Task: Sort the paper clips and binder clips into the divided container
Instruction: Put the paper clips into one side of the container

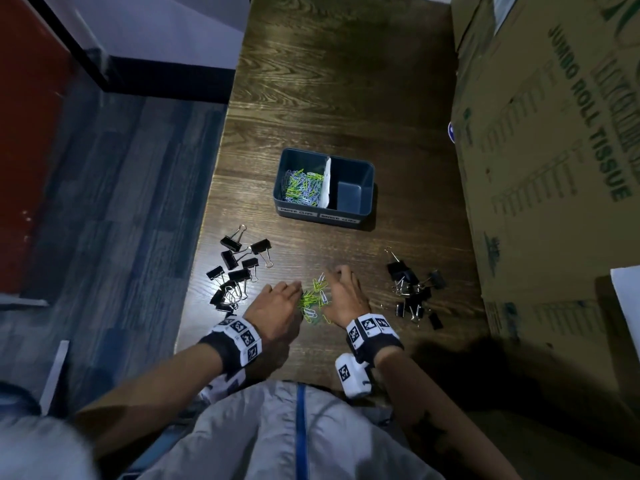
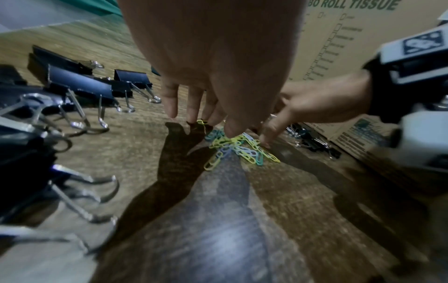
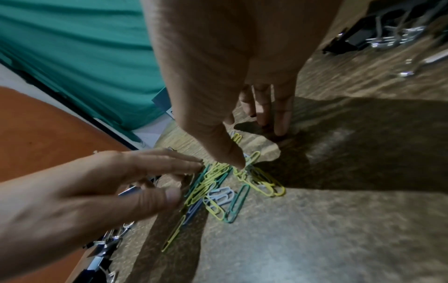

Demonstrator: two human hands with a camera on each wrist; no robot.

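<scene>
1. A dark wooden table [image 1: 329, 81] held everything, with a large cardboard box [image 1: 554, 150] printed "JUMBO ROLL TISSUE" standing along its right side.
2. The divided container [image 1: 360, 209] – a dark tub with a white divider [image 1: 327, 181] – sat toward the middle of the table, well beyond the hands. Its left compartment held a heap of sorted paper clips [image 1: 303, 188]; its right compartment showed only bare floor.
3. A loose pile of coloured paper clips [image 1: 313, 301] – yellow, green and pale blue – lay on the table near the front edge, between the two hands.
4. The left hand [image 1: 277, 306] reached in from the left with fingers extended and only slightly bent, the fingertips [image 3: 194, 164] at the left edge of the pile. It gripped nothing.
5. The right hand [image 1: 346, 292] came in from the right, fingers pointing down at the table and the thumb tip [image 3: 238, 162] touching the pile. Nothing was pinched or enclosed.
6. One group of black binder clips [image 1: 237, 268] lay spread to the left of the left hand.
7. A second cluster of binder clips [image 1: 414, 289] lay to the right of the right hand, near the cardboard box.
</scene>
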